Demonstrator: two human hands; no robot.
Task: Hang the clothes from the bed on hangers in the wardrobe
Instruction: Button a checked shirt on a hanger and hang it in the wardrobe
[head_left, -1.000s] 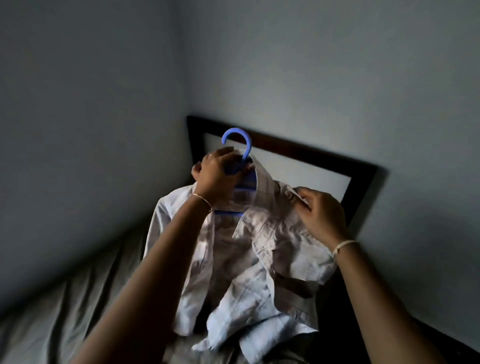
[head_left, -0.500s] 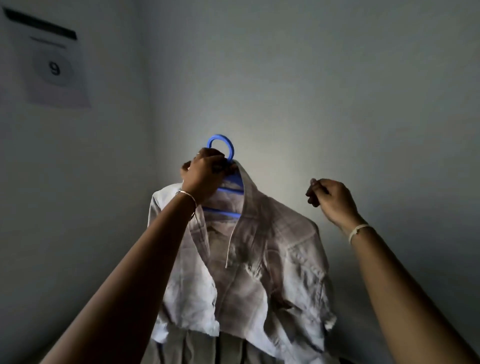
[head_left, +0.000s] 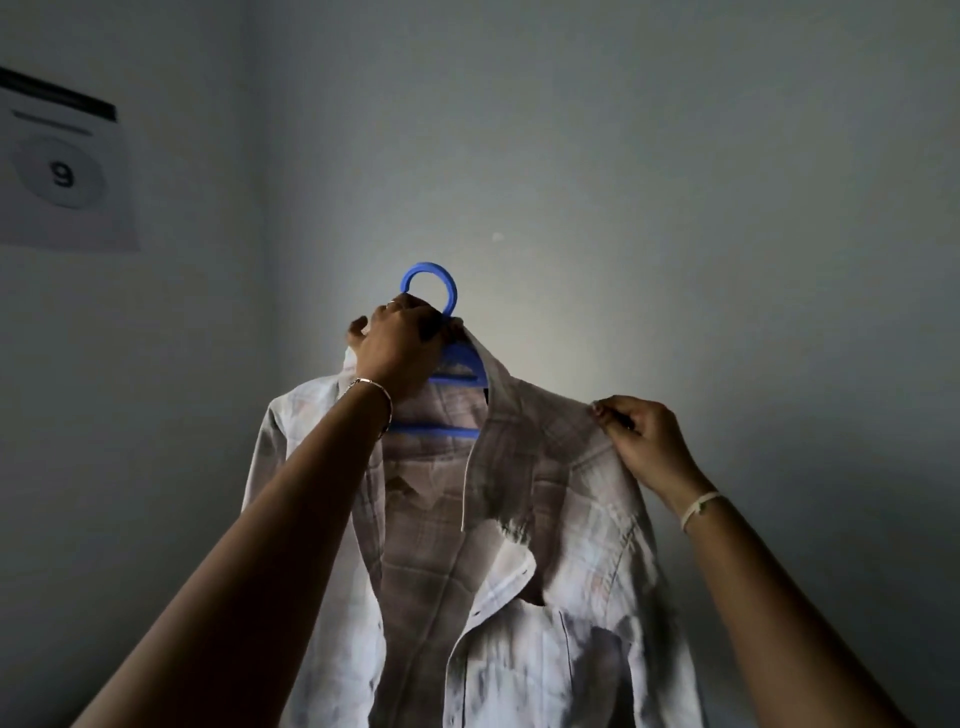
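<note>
A pale checked shirt (head_left: 550, 545) hangs open-fronted on a blue plastic hanger (head_left: 447, 291), held up in front of a grey wall. My left hand (head_left: 400, 353) grips the hanger just below its hook, at the shirt's collar. My right hand (head_left: 639, 441) pinches the cloth at the shirt's right shoulder. The hanger's lower bars show inside the collar opening. The shirt's lower part runs out of view at the bottom. Neither bed nor wardrobe is in view.
A white paper sign (head_left: 62, 176) with the number 9 is stuck on the left wall. The two grey walls meet in a corner (head_left: 260, 260) just left of the shirt.
The shirt on its hanger has been lifted off the bed and the view has tilted up. My right hand let go of the collar, hung free, and now pinches the right shoulder.
</note>
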